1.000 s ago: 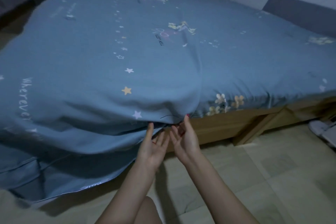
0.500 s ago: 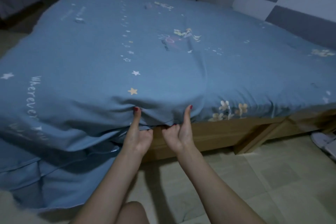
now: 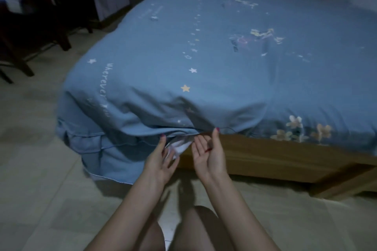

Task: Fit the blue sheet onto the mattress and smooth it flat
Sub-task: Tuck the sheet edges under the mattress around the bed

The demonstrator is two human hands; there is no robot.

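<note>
The blue sheet (image 3: 204, 63), printed with stars, flowers and white lettering, lies over the mattress, which is hidden under it. At the near left corner the sheet hangs loose in folds down to the floor (image 3: 106, 161). Both hands are at the sheet's lower hem on the near side. My left hand (image 3: 161, 159) has its fingers straight under a pale flap of fabric (image 3: 179, 145), with the thumb up against the hem. My right hand (image 3: 210, 153) is palm-up with relaxed fingers, and its thumb tip touches the hem.
The wooden bed frame (image 3: 275, 157) shows bare below the sheet to the right of my hands. Pale floor tiles (image 3: 40, 169) lie around the bed. Dark furniture (image 3: 30, 32) stands at the far left. My knees (image 3: 183, 230) are at the bottom edge.
Half a second ago both hands had curled fingers and thumbs pressed up on the sheet's edge. The fingers have now opened below the hem. The view has swung left, showing the hanging corner.
</note>
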